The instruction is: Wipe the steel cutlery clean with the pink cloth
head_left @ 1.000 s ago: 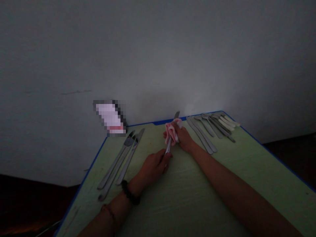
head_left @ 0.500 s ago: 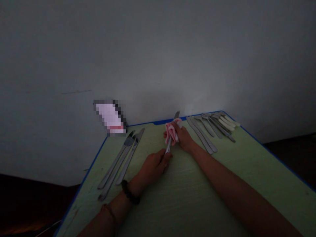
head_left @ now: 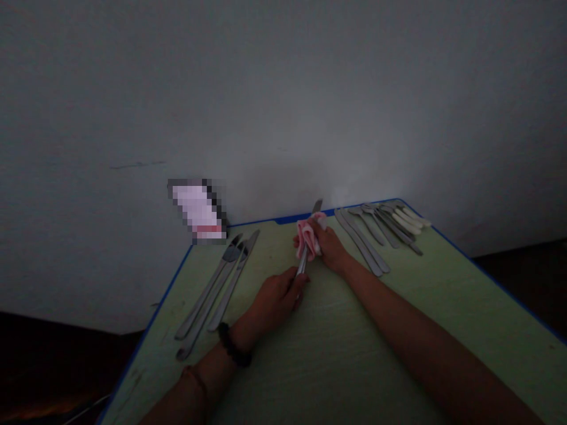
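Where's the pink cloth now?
In the head view, the pink cloth is just right of centre, held around the knife by the right hand, beyond the left hand.

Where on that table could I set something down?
Bare: the green table between left forearm and right forearm, and from right forearm to the right blue edge. Crowded: far right, with cutlery; left side, with three utensils; middle, where left hand grips a knife and right hand a pink cloth.
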Action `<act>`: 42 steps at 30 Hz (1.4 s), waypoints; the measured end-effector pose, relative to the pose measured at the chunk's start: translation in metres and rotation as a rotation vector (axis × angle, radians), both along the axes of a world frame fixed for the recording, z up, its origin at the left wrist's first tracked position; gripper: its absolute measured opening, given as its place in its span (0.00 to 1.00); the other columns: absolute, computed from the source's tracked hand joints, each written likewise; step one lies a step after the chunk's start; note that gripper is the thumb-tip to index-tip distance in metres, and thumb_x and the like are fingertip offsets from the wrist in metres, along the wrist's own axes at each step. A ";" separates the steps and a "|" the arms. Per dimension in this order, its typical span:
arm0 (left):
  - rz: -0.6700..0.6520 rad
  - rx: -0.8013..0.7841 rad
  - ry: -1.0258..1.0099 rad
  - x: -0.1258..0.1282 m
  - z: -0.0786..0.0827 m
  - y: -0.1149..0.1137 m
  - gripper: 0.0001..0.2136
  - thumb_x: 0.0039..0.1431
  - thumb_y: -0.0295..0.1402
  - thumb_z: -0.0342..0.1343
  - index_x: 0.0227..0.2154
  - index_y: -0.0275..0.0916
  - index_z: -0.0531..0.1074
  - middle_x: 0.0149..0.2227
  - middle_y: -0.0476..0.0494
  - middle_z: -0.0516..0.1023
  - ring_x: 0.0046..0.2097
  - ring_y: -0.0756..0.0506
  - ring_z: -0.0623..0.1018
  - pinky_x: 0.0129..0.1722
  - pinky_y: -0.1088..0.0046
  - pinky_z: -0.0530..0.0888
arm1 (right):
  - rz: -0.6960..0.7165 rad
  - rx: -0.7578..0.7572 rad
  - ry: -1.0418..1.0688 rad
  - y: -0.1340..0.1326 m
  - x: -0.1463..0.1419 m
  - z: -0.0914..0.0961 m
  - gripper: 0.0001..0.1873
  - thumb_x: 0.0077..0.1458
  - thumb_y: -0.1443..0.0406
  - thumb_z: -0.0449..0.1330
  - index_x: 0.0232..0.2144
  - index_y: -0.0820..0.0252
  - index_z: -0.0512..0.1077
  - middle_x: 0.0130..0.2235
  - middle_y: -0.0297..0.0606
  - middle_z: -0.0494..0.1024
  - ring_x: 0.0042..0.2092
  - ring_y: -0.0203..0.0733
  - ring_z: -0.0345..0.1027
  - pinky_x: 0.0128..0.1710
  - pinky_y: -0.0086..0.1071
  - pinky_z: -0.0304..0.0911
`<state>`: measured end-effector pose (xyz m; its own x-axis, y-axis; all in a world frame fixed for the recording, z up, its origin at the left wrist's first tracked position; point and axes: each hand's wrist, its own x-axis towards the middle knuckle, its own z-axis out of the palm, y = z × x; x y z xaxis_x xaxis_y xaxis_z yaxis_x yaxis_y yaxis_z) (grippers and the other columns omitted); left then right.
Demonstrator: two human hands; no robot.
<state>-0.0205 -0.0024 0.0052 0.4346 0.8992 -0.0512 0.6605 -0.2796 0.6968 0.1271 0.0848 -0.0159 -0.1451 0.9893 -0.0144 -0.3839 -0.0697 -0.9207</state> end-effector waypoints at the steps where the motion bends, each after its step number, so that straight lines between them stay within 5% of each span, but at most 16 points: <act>1: 0.000 0.000 0.001 0.000 0.000 0.000 0.18 0.65 0.43 0.37 0.35 0.38 0.68 0.18 0.52 0.69 0.23 0.49 0.71 0.26 0.75 0.64 | 0.001 0.004 -0.001 0.000 0.000 0.000 0.23 0.53 0.50 0.54 0.27 0.65 0.72 0.26 0.44 0.79 0.25 0.41 0.73 0.21 0.30 0.67; 24: -0.007 0.021 0.017 -0.001 -0.002 0.001 0.18 0.65 0.43 0.37 0.36 0.37 0.68 0.20 0.52 0.70 0.24 0.49 0.71 0.26 0.76 0.65 | -0.001 -0.025 0.025 0.000 -0.001 0.001 0.23 0.54 0.51 0.54 0.27 0.67 0.73 0.25 0.44 0.79 0.23 0.39 0.72 0.17 0.26 0.65; 42: -0.001 0.007 0.007 0.000 -0.002 0.001 0.17 0.64 0.43 0.37 0.34 0.38 0.68 0.19 0.52 0.69 0.23 0.50 0.70 0.25 0.76 0.64 | -0.012 -0.041 0.052 0.000 -0.002 0.003 0.20 0.54 0.52 0.55 0.26 0.64 0.71 0.23 0.41 0.78 0.25 0.40 0.73 0.24 0.31 0.69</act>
